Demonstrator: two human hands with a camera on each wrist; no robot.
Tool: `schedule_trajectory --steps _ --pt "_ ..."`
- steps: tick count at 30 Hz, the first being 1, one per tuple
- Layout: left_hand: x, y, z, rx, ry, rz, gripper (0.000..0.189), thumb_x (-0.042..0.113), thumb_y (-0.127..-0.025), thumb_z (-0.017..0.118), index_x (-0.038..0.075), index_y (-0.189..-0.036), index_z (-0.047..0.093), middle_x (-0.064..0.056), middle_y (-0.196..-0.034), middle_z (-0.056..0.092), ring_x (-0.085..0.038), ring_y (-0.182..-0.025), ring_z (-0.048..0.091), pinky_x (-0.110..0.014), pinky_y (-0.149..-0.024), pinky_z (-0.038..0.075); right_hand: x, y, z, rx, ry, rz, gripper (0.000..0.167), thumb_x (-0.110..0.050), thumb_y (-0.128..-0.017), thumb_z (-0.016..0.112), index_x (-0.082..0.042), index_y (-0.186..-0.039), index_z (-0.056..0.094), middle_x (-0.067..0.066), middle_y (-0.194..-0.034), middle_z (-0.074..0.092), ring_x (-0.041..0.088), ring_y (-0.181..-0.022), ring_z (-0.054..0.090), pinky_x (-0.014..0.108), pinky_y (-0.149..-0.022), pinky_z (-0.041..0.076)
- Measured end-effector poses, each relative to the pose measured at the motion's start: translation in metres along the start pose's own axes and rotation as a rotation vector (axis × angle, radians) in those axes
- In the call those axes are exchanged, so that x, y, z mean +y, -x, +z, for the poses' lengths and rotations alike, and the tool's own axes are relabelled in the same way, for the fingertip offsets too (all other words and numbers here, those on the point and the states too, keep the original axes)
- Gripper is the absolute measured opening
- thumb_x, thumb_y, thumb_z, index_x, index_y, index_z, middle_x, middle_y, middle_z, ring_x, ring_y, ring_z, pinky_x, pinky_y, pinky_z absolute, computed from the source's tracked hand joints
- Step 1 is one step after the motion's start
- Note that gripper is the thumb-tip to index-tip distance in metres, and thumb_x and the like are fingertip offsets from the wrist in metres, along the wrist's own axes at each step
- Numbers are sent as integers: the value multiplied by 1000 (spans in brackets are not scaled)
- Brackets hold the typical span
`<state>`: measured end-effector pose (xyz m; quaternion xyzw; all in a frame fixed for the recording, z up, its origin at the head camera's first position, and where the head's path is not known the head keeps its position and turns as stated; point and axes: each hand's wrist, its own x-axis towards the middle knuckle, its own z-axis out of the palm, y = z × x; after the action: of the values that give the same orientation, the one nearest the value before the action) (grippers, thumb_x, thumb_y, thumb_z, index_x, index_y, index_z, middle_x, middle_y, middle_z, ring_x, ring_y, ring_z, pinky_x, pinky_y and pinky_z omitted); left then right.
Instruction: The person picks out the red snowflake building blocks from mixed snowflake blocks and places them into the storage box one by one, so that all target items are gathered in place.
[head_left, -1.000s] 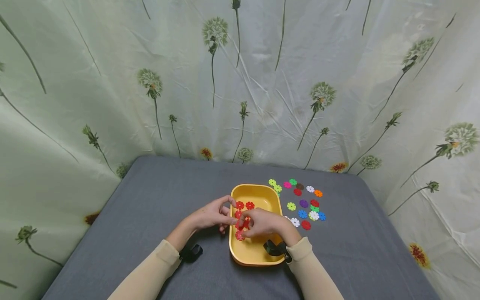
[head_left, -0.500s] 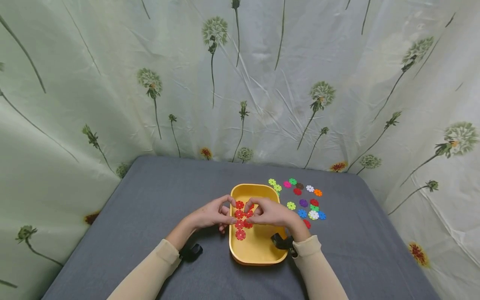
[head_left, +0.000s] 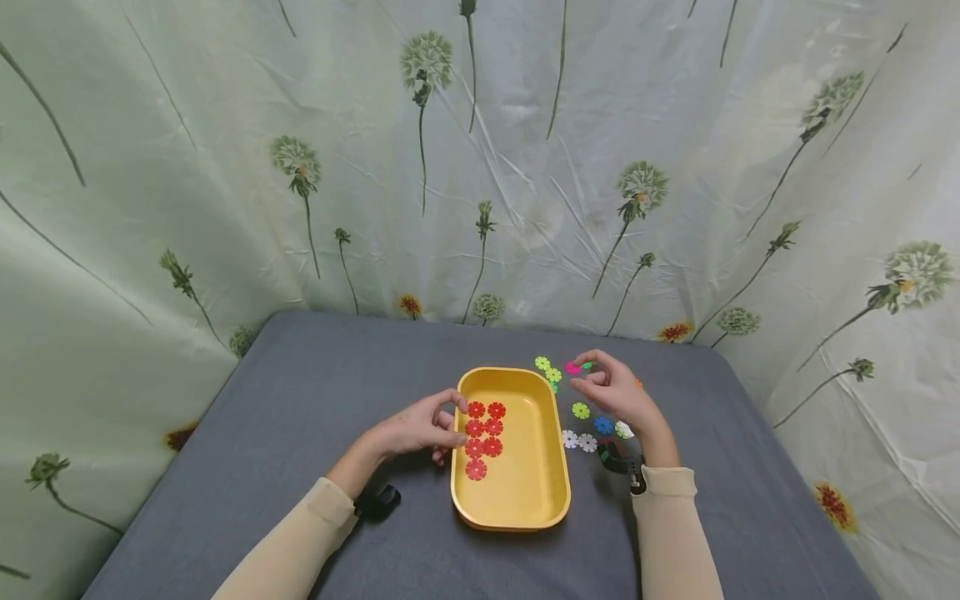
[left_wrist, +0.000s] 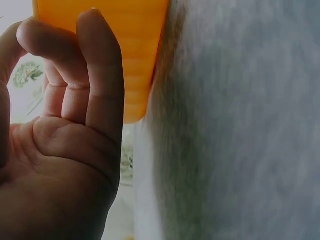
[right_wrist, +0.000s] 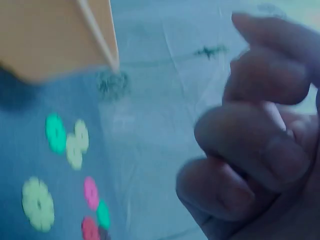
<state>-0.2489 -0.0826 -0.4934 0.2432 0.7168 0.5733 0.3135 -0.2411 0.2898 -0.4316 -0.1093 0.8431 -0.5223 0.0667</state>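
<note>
A yellow plastic tray (head_left: 511, 500) stands on the grey cloth. Several red flower-shaped discs (head_left: 476, 470) lie flat along its left side in two columns. My left hand (head_left: 416, 429) holds the tray's left rim, its thumb and index finger at the edge; the left wrist view shows other fingers against the outer wall. To the right, my right hand (head_left: 618, 396) hovers over loose discs, with thumb and index finger apart and nothing visible between them. Beneath it are a pink disc (head_left: 572, 367) and a green disc (head_left: 587, 365), partly hidden by the fingers.
Right of the tray lie yellow-green discs (head_left: 581, 411), white discs (head_left: 587, 442) and a blue disc (head_left: 603, 426). In the right wrist view a red disc (right_wrist: 90, 229) shows near the pink one. A flower-printed curtain (head_left: 360, 167) hangs behind the table.
My right hand has left the red discs in the tray and moved right and away, over the loose discs. The left hand stays at the rim.
</note>
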Motion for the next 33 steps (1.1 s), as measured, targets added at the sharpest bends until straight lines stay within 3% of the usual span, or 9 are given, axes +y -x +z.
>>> schedule_trajectory --steps 5,8,12,14,16,18,21,28,33 --pt "2 4 -6 -3 -17 -10 50 14 -98 75 0 -132 41 1 -69 62 -14 -56 61 -29 -63 57 21 -1 -15 226 30 119 48 -29 -103 70 -5 -139 50 -11 -58 43 6 -49 30 26 -49 32" --pt "2 5 -9 -12 -20 -11 51 14 -98 75 0 -133 41 2 -68 62 -14 -56 61 -28 -64 57 36 -6 -18 328 30 173 55 -32 -101 72 -5 -144 51 -15 -62 55 6 -46 30 26 -47 32" --pt "1 5 -9 -23 2 3 51 13 -98 75 -2 -132 40 2 -67 61 -13 -55 60 -28 -62 57 58 -16 -16 440 114 233 60 -35 -98 75 -3 -144 56 -7 -69 62 8 -49 39 27 -50 37" --pt "0 4 -9 -29 13 9 50 12 -98 75 -2 -131 40 2 -66 61 -13 -55 60 -28 -61 57 68 -20 -11 475 201 270 61 -38 -97 75 -1 -143 59 9 -79 68 16 -60 53 32 -58 47" --pt "0 3 -8 -33 16 12 49 12 -98 75 -1 -131 41 1 -66 61 -13 -55 60 -29 -61 57 76 -23 -6 492 278 312 63 -40 -96 75 1 -142 60 22 -103 73 28 -84 67 42 -75 57" --pt "1 2 -8 -34 14 12 48 13 -98 75 0 -130 41 2 -66 60 -13 -55 60 -29 -61 57 80 -25 -2 503 319 342 65 -40 -96 74 3 -142 60 30 -131 68 42 -112 66 55 -95 56" --pt "1 2 -7 -29 13 14 48 14 -98 75 1 -130 42 1 -65 60 -13 -54 59 -29 -61 56 83 -27 4 513 365 372 65 -40 -97 74 5 -141 61 31 -145 60 49 -131 58 62 -110 49" --pt "2 2 -7 -26 9 9 51 13 -98 75 -2 -131 40 0 -66 61 -14 -54 60 -28 -60 56 83 -29 11 547 567 364 54 -40 -95 78 3 -127 72 28 -133 70 48 -115 66 57 -92 56" --pt "2 3 -6 -24 20 5 45 11 -98 75 2 -128 43 1 -65 60 -14 -54 60 -28 -61 56 82 -27 13 551 605 332 45 -38 -95 78 1 -118 77 27 -125 73 47 -107 69 55 -81 57"
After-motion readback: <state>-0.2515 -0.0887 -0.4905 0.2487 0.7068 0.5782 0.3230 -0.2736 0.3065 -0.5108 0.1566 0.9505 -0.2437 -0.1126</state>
